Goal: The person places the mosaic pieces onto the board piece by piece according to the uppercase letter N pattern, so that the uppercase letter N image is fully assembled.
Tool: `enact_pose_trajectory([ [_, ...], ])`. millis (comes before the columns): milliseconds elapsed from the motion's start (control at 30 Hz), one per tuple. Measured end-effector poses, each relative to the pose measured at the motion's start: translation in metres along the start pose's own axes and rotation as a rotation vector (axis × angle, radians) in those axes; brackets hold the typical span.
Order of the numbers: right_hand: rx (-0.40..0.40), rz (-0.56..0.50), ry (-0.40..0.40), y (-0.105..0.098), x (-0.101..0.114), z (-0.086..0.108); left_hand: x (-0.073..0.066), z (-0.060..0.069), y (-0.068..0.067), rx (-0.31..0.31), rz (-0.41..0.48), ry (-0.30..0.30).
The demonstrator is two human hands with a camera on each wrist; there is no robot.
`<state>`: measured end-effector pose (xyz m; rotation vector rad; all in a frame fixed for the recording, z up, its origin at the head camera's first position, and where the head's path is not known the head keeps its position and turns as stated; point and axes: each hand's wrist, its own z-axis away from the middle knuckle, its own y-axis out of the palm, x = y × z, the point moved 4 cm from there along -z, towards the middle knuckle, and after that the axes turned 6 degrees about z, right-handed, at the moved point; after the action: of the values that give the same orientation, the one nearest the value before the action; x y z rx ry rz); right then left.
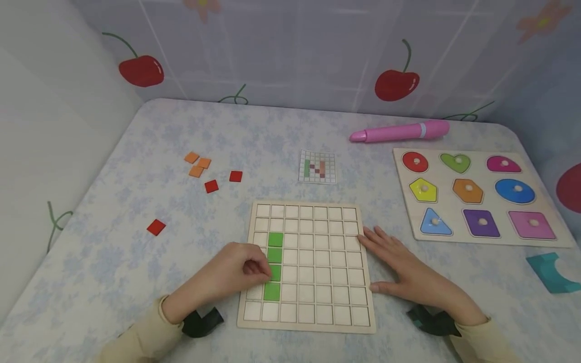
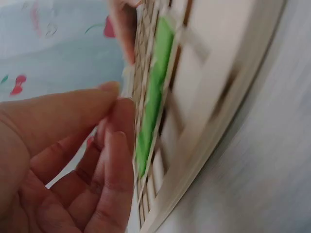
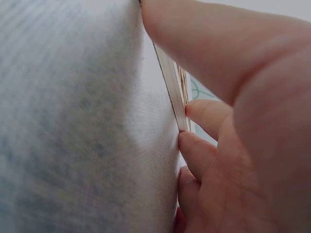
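A wooden grid board [image 1: 306,328] lies flat on the table. Four-sided green tiles [image 1: 275,239] fill several squares of one column near its left side; in the left wrist view the green tiles [image 2: 154,92] appear as a slanted strip. My left hand [image 1: 240,269] is over the board's left part, fingers curled, thumb and fingertips together at the third green tile down. Nothing shows between those fingertips in the left wrist view. Along the board's right edge rests my right hand [image 1: 408,275], its fingers and thumb spread and touching the rim.
Behind the board lies a small pattern card [image 1: 317,167]. Orange tiles [image 1: 196,172] and red tiles [image 1: 211,186] are scattered at the left. A pink pen [image 1: 395,133] lies at the back, a shape puzzle [image 1: 447,198] at the right, and a teal piece [image 1: 546,275] by the right edge.
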<state>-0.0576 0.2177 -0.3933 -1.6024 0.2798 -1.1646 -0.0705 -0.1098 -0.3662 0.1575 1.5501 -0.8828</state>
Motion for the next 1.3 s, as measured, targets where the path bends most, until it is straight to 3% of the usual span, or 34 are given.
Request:
enact_pose_trajectory([
  [133, -0.008, -0.003, -0.002, 0.000, -0.001, 0.001, 0.005, -0.012, -0.045, -0.133, 0.053, -0.042],
  [333, -0.013, 0.000, -0.005, 0.000, -0.002, 0.001, 0.019, -0.023, -0.137, -0.371, 0.098, -0.195],
  [467, -0.014, 0.002, -0.002, -0.001, -0.003, 0.001, 0.043, -0.032, -0.182, -0.416, 0.168, -0.279],
  [600, -0.014, -0.005, -0.007, -0.002, -0.004, 0.001, 0.073, -0.042, -0.212, -0.437, 0.219, -0.382],
  [800, -0.015, -0.001, -0.017, -0.003, -0.003, -0.002, 0.105, -0.053, -0.231, -0.517, 0.190, -0.544],
  [867, -0.011, 0.001, -0.016, -0.004, -0.003, -0.004, 0.111, -0.055, -0.232, -0.543, 0.153, -0.561],
  [1100, -0.009, -0.002, -0.006, -0.006, -0.002, -0.005, 0.110, -0.061, -0.228, -0.571, -0.032, -0.508],
  [1300, 0.005, -0.028, 0.012, 0.000, -0.001, 0.000, 0.113, -0.057, -0.219, -0.573, -0.076, -0.511],
])
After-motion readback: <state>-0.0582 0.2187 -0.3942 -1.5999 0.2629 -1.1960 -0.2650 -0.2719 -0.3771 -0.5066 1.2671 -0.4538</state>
